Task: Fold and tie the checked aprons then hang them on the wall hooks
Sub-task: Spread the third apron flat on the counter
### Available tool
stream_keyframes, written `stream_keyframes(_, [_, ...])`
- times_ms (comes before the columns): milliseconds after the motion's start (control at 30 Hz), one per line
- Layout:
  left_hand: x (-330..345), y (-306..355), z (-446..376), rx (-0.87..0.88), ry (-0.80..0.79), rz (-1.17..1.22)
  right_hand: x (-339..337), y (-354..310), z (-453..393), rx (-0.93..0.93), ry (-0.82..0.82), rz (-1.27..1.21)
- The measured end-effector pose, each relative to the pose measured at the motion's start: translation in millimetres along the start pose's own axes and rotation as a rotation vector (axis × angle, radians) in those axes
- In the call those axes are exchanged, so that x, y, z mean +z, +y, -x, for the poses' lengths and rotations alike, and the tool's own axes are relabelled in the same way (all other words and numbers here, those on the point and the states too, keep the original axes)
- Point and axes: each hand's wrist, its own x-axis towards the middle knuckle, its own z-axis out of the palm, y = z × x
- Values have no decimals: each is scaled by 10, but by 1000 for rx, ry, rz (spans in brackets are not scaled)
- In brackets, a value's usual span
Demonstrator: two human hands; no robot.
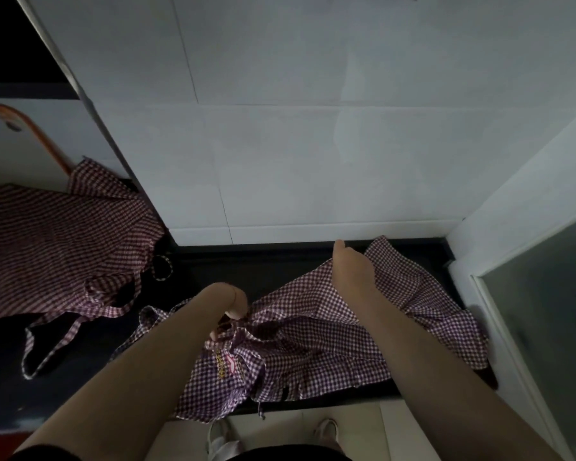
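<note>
A purple-and-white checked apron (300,341) lies rumpled on the dark counter (4,354) in front of me, its lower edge hanging over the front. My left hand (231,306) pinches the gathered cloth near its middle, above a pink and yellow logo. My right hand (351,267) grips the apron's far edge near the wall and lifts it slightly. A second checked apron (57,241), red and white, lies spread at the left, and its straps (57,337) trail across the counter.
A white tiled wall (313,144) rises right behind the counter. A white frame with a frosted panel (546,311) closes the right side. An orange-rimmed white board (20,144) leans at the far left. My feet show on the pale floor below.
</note>
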Motion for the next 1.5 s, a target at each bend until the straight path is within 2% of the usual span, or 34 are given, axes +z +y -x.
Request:
stream_keyframes(67, [11, -149, 38, -77, -118, -51, 95, -20, -6, 15, 39, -57])
stream_keyframes(100, [8, -183, 40, -104, -128, -72, 129, -25, -7, 3, 51, -93])
stream_keyframes(133, [-14, -204, 20, -85, -46, -102, 155, -51, -10, -16, 55, -128])
stream_keyframes(167, [-51, -176, 14, -39, 132, -173, 173, -72, -6, -38, 62, -157])
stream_keyframes(233, [-141, -13, 15, 92, 613, -227, 173, -123, 17, -83, 65, -217])
stream_keyframes(267, [-180, 114, -1, 195, 773, -135, 159, -140, 46, -108, 64, -245])
stream_keyframes(300, [-202, 247, 1, 316, 831, 3, 150, -148, 88, -138, 59, -258])
stream_keyframes(367, [-217, 540, 39, 585, 762, 196, 131, -105, 176, -179, 62, -265])
stream_keyframes(433, [-165, 786, 81, 735, 678, 169, 115, -32, 246, -181, 69, -290])
stream_keyframes(500, [-132, 921, 88, 761, 686, 122, 98, 39, 280, -157, 59, -307])
stream_keyframes(567, [-131, 960, 76, 739, 698, 211, 77, 101, 313, -145, 42, -294])
stream_keyframes(700, [-137, 923, 112, 747, 501, 271, 88, 152, 358, -143, 27, -295])
stream_keyframes(800, [-141, 950, 162, 743, 456, 284, 102, 159, 361, -161, 39, -313])
stream_keyframes(933, [-123, 953, 165, 697, 472, 235, 98, 199, 348, -194, 67, -300])
stream_keyframes(1067, [-139, 938, 69, 537, 541, -107, 110, 225, 335, -222, 98, -277])
stream_keyframes(1167, [-113, 830, -58, 461, 475, -185, 121, 230, 334, -225, 107, -274])
stream_keyframes(1300, [-56, 668, -182, 343, 536, -164, 144, 197, 295, -201, 107, -205])
stream_keyframes(1433, [-72, 471, -145, 206, 533, -229, 291, 231, 308, -184, 8, -39])
stream_keyframes(1500, [-120, 321, -70, 140, 515, -272, 339, 211, 267, -153, -117, 23])
